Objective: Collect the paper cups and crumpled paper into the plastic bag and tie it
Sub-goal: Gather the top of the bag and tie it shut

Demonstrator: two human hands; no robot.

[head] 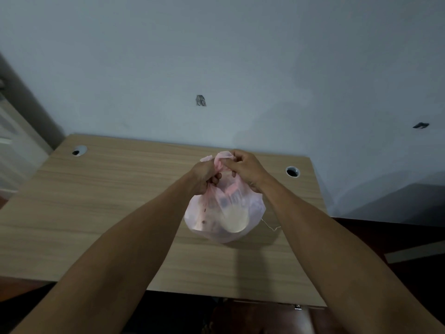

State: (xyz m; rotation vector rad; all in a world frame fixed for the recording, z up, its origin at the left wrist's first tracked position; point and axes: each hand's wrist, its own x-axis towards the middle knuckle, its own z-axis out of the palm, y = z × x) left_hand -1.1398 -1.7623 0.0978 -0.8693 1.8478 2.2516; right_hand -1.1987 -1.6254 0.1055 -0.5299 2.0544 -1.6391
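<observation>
While both hands pinch the pink plastic bag point(225, 213) handles, left hand point(204, 175) and right hand point(245, 168) hold firm grip. Cross handles snugly above the paper cups point(234, 219), then pull evenly.

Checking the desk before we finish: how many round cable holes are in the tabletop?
2. One cable hole sits near the table's far left corner; the other is near the far right edge, beside the right hand. The arms may hide others.

Single head view, looking forward-down, close over desk point(96, 213)
</observation>
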